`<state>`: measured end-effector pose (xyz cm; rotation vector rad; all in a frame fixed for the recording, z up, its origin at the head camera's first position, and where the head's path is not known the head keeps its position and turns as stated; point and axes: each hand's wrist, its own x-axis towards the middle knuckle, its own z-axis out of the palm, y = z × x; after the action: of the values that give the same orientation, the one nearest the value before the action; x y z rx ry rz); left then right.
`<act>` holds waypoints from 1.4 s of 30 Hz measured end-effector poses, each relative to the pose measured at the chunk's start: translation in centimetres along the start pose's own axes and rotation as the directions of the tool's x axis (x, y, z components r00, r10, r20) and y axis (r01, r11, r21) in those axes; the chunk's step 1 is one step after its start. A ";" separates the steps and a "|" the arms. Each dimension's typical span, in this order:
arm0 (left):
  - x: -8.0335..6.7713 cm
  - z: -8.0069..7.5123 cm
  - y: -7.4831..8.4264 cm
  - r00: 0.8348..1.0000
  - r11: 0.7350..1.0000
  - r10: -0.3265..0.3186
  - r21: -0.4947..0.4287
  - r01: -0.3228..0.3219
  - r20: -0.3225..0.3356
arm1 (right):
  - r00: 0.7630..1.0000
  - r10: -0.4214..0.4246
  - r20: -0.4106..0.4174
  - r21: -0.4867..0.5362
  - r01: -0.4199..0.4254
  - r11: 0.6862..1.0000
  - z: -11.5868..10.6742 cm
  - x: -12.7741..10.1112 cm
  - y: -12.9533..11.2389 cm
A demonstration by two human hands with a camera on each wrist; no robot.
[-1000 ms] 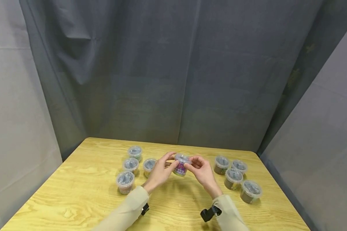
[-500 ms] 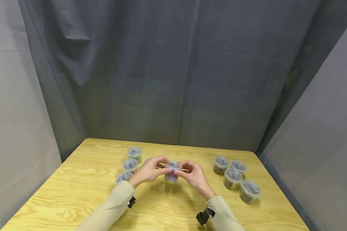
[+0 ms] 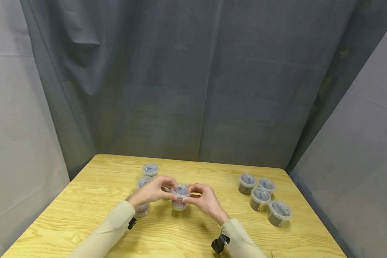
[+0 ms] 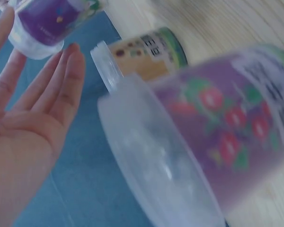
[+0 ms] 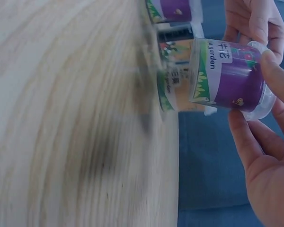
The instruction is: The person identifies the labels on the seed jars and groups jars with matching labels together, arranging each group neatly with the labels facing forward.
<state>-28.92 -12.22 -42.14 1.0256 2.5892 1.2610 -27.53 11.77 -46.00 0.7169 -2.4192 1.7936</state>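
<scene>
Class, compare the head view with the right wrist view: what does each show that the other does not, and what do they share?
Only the head view shows the whole wooden table, the grey curtain behind it, both beige sleeves, and four lidded cups grouped at the right.

Only the right wrist view shows the held cup's purple label with green leaf print and lettering, and the labels of cups lying behind it.

Both show the purple-labelled cup held above the table between the left hand and the right hand, fingers on its lidded end.

Curtained recording booth (image 3: 193, 89), wooden table (image 3: 84, 200)
</scene>
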 end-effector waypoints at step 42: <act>-3.2 -1.5 -2.4 0.999 0.942 0.007 0.335 -0.024 0.053 | 0.990 -0.021 0.141 -0.149 0.043 0.988 4.8 0.5 0.2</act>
<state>-28.24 -16.12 -43.54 1.1115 2.8224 0.7951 -26.94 7.24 -47.56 0.8870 -2.5804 1.5759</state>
